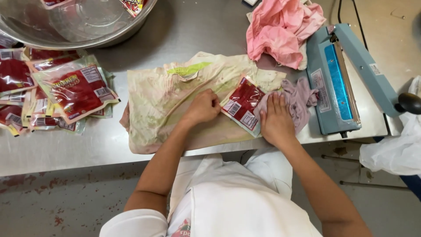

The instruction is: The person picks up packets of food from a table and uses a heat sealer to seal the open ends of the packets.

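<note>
At the centre of the frame we see a clear sealed pouch point(242, 104) filled with dark red contents, with white printed labels, lying tilted on a stained cream cloth point(166, 101). Our left hand point(202, 108) is curled closed, pinching the pouch's left edge. Our right hand point(275, 119) lies flat and open, pressing a mauve rag point(298, 97) against the pouch. At upper left, a steel bowl point(109, 37) holds more pouches, barely visible.

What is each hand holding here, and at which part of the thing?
The left hand pins the red packet at its left edge. The right hand presses a mauve rag onto the packet's right end. Neither lifts anything.
</note>
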